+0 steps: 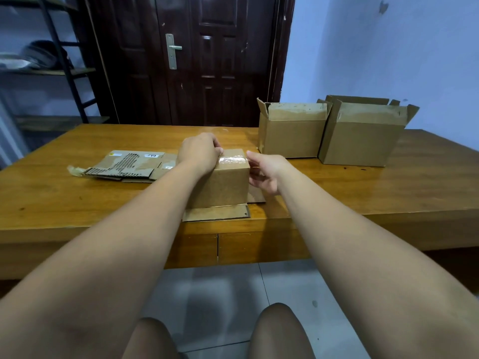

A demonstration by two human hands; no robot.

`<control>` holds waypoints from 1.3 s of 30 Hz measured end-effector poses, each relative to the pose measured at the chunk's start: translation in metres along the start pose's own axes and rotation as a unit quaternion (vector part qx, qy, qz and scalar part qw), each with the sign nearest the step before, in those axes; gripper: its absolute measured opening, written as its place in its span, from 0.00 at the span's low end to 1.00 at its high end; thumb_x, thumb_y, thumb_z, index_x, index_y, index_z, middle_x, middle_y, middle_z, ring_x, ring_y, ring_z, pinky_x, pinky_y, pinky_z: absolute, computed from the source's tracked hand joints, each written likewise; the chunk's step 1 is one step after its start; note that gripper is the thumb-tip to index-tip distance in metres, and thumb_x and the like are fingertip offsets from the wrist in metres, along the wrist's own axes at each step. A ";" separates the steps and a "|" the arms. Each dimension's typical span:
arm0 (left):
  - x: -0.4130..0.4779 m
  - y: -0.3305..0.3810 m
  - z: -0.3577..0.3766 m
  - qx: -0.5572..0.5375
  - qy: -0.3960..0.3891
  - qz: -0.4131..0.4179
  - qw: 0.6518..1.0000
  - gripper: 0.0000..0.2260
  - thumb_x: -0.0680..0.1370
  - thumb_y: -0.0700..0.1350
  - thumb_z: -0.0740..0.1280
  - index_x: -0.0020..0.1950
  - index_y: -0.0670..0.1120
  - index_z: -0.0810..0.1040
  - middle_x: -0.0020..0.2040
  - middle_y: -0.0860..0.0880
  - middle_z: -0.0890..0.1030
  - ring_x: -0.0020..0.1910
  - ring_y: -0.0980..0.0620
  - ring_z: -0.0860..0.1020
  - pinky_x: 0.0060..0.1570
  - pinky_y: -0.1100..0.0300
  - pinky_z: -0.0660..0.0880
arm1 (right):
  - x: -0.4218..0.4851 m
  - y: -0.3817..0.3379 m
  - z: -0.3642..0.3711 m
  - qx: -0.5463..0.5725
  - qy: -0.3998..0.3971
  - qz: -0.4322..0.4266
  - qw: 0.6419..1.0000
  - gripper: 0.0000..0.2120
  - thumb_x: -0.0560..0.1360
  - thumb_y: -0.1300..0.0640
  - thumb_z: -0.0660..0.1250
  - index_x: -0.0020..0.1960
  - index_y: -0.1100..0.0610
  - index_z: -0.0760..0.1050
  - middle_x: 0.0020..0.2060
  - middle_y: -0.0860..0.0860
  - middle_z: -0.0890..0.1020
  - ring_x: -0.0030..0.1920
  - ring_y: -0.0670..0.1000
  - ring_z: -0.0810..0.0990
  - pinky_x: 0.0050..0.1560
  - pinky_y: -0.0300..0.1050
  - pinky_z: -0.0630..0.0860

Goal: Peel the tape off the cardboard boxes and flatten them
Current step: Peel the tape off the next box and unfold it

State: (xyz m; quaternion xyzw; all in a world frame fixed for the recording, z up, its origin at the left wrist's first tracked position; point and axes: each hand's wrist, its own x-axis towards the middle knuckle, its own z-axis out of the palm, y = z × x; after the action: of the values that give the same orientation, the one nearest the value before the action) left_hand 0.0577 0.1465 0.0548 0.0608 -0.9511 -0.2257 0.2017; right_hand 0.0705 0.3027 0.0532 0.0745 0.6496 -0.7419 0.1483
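Bare knees [277, 332] at the btm edge, over a pale, glossy tiled floor [233, 294]. Both bare forearms reach fwd over the thick, varnished wooden table [77, 203]. Near its front edge, approx. centre, stands the small box [220, 187]: plain brown cardboard, squarish, lower flaps splayed flat on the tabletop. Shiny clear tape [233, 159] runs across its top. The left hand [199, 151] sits on the box's top left, fingers curled over the top, gripping it. The right hand [267, 172] is just beside the box's right side, fingers loosely bent, thumb pointing at the tape's end, holding nothing; contact w/ the box unclear. Left of the box lies a flattened cardboard pile [129, 164], top layer torn to corrugated ribs, w/ a crumpled tape strip [75, 170] at its left end. Farther right, two bigger open boxes [290, 136] stand side by side, flaps up, glossy tape remnants along the rims. Behind: dark panelled door [207, 60], blue wall [388, 47].
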 end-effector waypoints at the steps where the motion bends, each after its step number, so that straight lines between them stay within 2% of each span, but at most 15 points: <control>1: 0.000 0.000 0.000 0.001 0.001 0.000 1.000 0.07 0.80 0.48 0.64 0.53 0.48 0.80 0.54 0.47 0.82 0.56 0.45 0.77 0.48 0.57 0.69 | -0.003 -0.003 0.003 -0.049 0.004 -0.020 0.999 0.10 0.78 0.53 0.67 0.44 0.60 0.74 0.41 0.55 0.80 0.40 0.49 0.79 0.43 0.41 0.79; 4: -0.002 0.001 0.000 0.006 0.007 0.002 1.000 0.08 0.80 0.48 0.64 0.54 0.48 0.80 0.54 0.47 0.82 0.56 0.45 0.77 0.47 0.58 0.68 | -0.004 -0.009 0.008 -0.157 0.008 -0.049 0.986 0.13 0.77 0.52 0.68 0.41 0.59 0.71 0.38 0.53 0.77 0.37 0.47 0.77 0.41 0.39 0.77; 9: -0.002 0.002 0.000 0.010 0.008 0.004 1.000 0.08 0.80 0.48 0.64 0.54 0.48 0.80 0.54 0.47 0.82 0.56 0.45 0.77 0.47 0.58 0.68 | -0.001 -0.016 0.009 -0.185 -0.014 -0.010 0.983 0.11 0.76 0.55 0.69 0.41 0.60 0.72 0.39 0.53 0.77 0.38 0.47 0.76 0.56 0.42 0.77; 11: -0.001 0.001 0.001 0.013 0.008 0.005 1.000 0.08 0.80 0.48 0.64 0.54 0.48 0.80 0.54 0.47 0.82 0.56 0.45 0.77 0.48 0.57 0.69 | 0.000 -0.018 0.009 -0.189 -0.017 0.000 0.982 0.11 0.77 0.55 0.69 0.40 0.60 0.71 0.39 0.53 0.76 0.38 0.47 0.76 0.60 0.43 0.76; 16: 0.001 0.000 0.003 0.010 0.005 -0.001 1.000 0.07 0.80 0.48 0.64 0.53 0.49 0.80 0.53 0.48 0.82 0.56 0.46 0.77 0.50 0.56 0.72 | 0.007 -0.019 0.006 -0.169 -0.043 0.038 0.984 0.09 0.76 0.55 0.70 0.44 0.60 0.73 0.41 0.54 0.75 0.41 0.47 0.74 0.54 0.40 0.76; 19: 0.002 0.000 0.004 0.012 0.004 -0.002 1.000 0.07 0.80 0.48 0.64 0.53 0.49 0.80 0.53 0.47 0.82 0.56 0.45 0.77 0.48 0.57 0.71 | 0.012 -0.017 0.006 -0.143 -0.042 0.056 0.987 0.09 0.76 0.56 0.70 0.44 0.60 0.73 0.41 0.53 0.75 0.39 0.47 0.71 0.40 0.36 0.72; 20: 0.002 0.000 0.004 0.013 0.005 -0.002 1.000 0.07 0.80 0.48 0.64 0.53 0.49 0.80 0.53 0.47 0.82 0.55 0.45 0.77 0.48 0.56 0.71 | 0.013 -0.017 0.007 -0.133 -0.040 0.056 0.989 0.08 0.76 0.57 0.70 0.44 0.60 0.73 0.40 0.52 0.76 0.39 0.47 0.71 0.39 0.36 0.72; 22: 0.002 0.000 0.004 0.014 0.006 -0.004 1.000 0.07 0.80 0.48 0.64 0.53 0.49 0.80 0.53 0.47 0.82 0.55 0.45 0.77 0.49 0.56 0.72 | 0.017 -0.016 0.008 -0.127 -0.035 0.057 0.990 0.09 0.75 0.57 0.71 0.45 0.60 0.73 0.42 0.53 0.76 0.44 0.48 0.74 0.49 0.37 0.75; 24: 0.001 0.000 0.004 0.014 0.006 -0.005 1.000 0.07 0.80 0.48 0.64 0.53 0.49 0.80 0.53 0.47 0.82 0.55 0.45 0.77 0.50 0.56 0.73 | 0.020 -0.017 0.008 -0.137 -0.034 0.070 0.987 0.12 0.74 0.55 0.73 0.49 0.61 0.73 0.49 0.56 0.77 0.51 0.50 0.76 0.60 0.41 0.75; 30: 0.000 0.001 0.002 0.018 0.009 0.002 1.000 0.07 0.80 0.48 0.64 0.53 0.48 0.80 0.54 0.47 0.82 0.57 0.45 0.76 0.52 0.55 0.71 | 0.017 -0.023 0.006 -0.148 -0.045 0.078 0.985 0.14 0.74 0.56 0.72 0.52 0.61 0.72 0.47 0.57 0.76 0.51 0.51 0.76 0.60 0.41 0.75; 32: 0.000 0.002 0.002 0.019 0.011 0.005 1.000 0.07 0.80 0.48 0.63 0.53 0.48 0.80 0.54 0.47 0.82 0.56 0.45 0.76 0.52 0.55 0.72 | 0.016 -0.024 0.005 -0.150 -0.044 0.080 0.984 0.13 0.74 0.56 0.72 0.48 0.61 0.71 0.46 0.57 0.76 0.52 0.51 0.75 0.56 0.40 0.76; 34: 0.000 0.002 0.003 0.020 0.014 0.006 1.000 0.07 0.80 0.48 0.63 0.53 0.48 0.80 0.54 0.47 0.82 0.56 0.45 0.76 0.52 0.55 0.72 | 0.013 -0.024 0.004 -0.148 -0.044 0.083 0.984 0.12 0.75 0.56 0.72 0.45 0.61 0.70 0.45 0.56 0.75 0.51 0.50 0.74 0.46 0.38 0.76; 36: -0.001 0.002 0.003 0.022 0.014 0.007 1.000 0.08 0.80 0.48 0.63 0.53 0.48 0.80 0.54 0.47 0.82 0.56 0.45 0.76 0.51 0.55 0.71 | 0.012 -0.023 0.005 -0.149 -0.043 0.084 0.984 0.11 0.75 0.55 0.71 0.45 0.61 0.71 0.45 0.56 0.75 0.50 0.49 0.73 0.39 0.37 0.74; 39: 0.000 0.002 0.002 0.023 0.013 0.006 1.000 0.08 0.80 0.47 0.63 0.54 0.48 0.80 0.54 0.47 0.81 0.56 0.45 0.76 0.50 0.55 0.71 | 0.012 -0.022 0.005 -0.140 -0.039 0.085 0.986 0.10 0.75 0.55 0.71 0.46 0.60 0.73 0.43 0.54 0.76 0.43 0.47 0.73 0.33 0.35 0.72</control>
State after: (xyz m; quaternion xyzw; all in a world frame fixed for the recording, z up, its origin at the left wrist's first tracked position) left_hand 0.0570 0.1493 0.0536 0.0630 -0.9535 -0.2023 0.2142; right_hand 0.0521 0.2984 0.0713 0.0787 0.7323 -0.6304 0.2451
